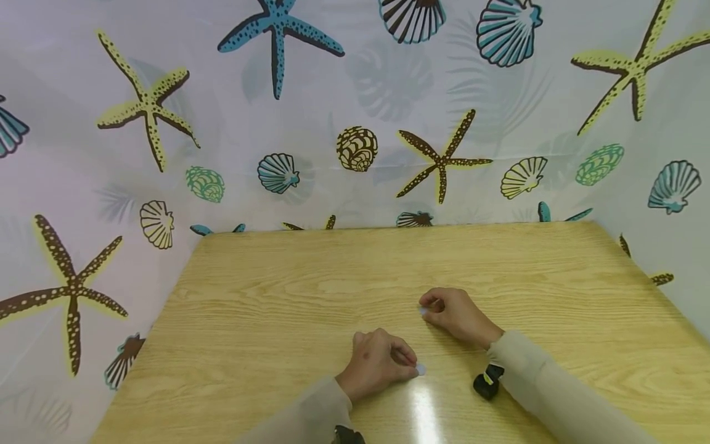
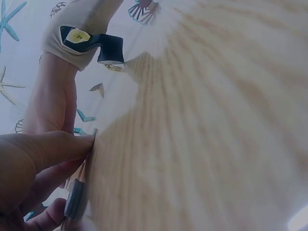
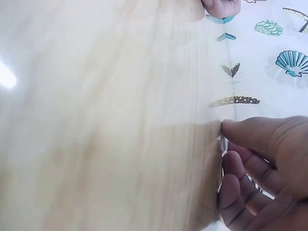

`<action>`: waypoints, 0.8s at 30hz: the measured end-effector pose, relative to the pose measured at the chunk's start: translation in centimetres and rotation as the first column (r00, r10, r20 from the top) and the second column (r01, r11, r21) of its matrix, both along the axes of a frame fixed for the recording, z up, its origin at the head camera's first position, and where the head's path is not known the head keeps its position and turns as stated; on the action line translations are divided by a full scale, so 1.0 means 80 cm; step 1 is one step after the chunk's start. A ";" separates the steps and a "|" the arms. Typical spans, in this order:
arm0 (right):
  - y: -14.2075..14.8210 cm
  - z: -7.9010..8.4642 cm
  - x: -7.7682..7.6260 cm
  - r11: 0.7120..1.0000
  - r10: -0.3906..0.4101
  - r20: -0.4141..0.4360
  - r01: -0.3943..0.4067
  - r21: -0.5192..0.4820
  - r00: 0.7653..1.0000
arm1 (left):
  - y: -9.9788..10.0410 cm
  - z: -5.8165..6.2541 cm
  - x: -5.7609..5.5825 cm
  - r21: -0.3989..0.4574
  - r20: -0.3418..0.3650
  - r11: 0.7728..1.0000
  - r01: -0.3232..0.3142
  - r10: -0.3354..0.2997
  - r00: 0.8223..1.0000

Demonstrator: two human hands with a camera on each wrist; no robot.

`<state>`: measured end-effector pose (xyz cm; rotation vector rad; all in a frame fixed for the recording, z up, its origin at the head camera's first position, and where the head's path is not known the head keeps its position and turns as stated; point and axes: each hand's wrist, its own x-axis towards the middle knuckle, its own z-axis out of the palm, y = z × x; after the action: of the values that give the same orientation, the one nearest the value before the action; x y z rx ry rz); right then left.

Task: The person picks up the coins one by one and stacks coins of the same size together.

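My left hand is low over the wooden table, with a small white disc pinched at the tips of its thumb and fingers. Farther back and to the right, my right hand pinches another small pale disc close to the tabletop. The right wrist view shows that disc edge-on, as a thin sliver by the thumb. Beside the left fingers in the left wrist view is a grey rounded piece; whether the hand holds it, I cannot tell.
The wood-grain table reaches back to a white cloth printed with starfish and shells, which also hangs at both sides. A black wrist camera sits under the right sleeve. Light glares on the front of the table.
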<state>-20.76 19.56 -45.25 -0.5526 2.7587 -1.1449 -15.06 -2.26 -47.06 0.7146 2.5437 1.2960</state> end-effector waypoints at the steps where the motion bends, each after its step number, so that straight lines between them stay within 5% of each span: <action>1: 0.000 0.000 -0.001 1.000 0.006 0.001 -0.006 0.000 1.000 | 0.000 0.000 0.000 -0.004 -0.003 1.000 0.001 -0.001 1.000; 24: -0.001 0.005 -0.001 0.999 0.046 -0.045 -0.045 0.028 0.998 | 0.002 0.003 0.000 -0.038 -0.038 0.999 -0.012 0.010 0.999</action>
<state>-20.81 19.45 -44.85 -0.6432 2.7799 -1.0977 -15.08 -2.12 -46.86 0.7253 2.5989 1.2447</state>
